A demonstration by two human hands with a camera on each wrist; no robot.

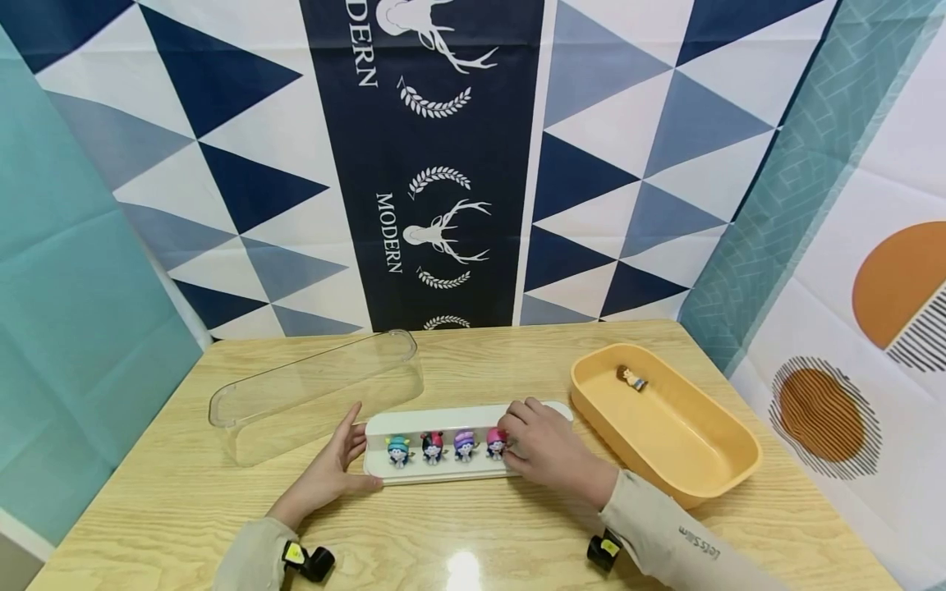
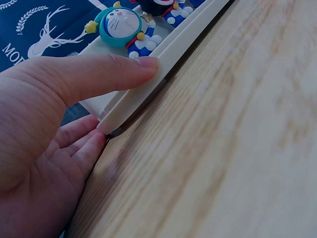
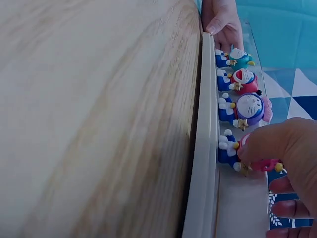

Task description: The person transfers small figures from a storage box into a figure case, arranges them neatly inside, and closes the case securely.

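Note:
A long white stepped display base stands on the table, with a row of small cat figurines along it. From the left come a teal-hooded figurine, a red-and-black one and a purple one. The pink-hooded figurine is at the right of the row, its head pinched by my right hand, which partly hides it in the right wrist view. My left hand holds the base's left end, its thumb on the front edge and its other fingers around the end.
A clear plastic cover lies behind the base to the left. On the right is a yellow-orange tub with a small brown-haired figurine inside. A patterned cloth hangs behind the table.

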